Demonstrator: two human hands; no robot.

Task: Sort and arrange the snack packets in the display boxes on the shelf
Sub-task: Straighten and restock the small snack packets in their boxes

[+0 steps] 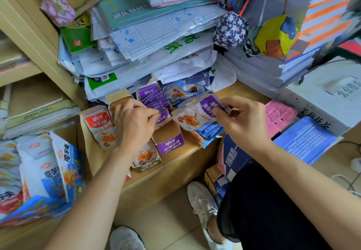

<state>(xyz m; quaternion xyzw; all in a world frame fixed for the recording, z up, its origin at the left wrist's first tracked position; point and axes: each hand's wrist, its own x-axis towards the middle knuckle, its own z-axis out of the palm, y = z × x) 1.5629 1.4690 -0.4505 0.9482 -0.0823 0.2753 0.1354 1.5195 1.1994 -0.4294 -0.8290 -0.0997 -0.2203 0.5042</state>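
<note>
the front of the row of purple packets (151, 97) standing in the purple display box (170, 145) is pinched by the left hand (134, 121), fingers curled and thumb closed against it, apparently so that the row is kept upright and a gap is held for more. just right of that box, a fanned bundle of purple packets (195, 115) is gripped by the right hand (244, 120) between thumb and bent fingers, printed faces up, seemingly held ready to be fed in. a box of red packets (100, 126) stands just left of the purple display box and a blue display box (210, 132) just right of it, below the bundle, so colours seem to be kept apart. the boxes are carried on a low wooden shelf (175, 171), its edge just in front of the purple display box. behind that box, plastic-wrapped paper goods (156, 34) are piled high; patterned fabric balls (230, 29) hang above and to its right. below it, pale floor tiles (172, 216) and a white shoe (201, 197) are seen.
</note>
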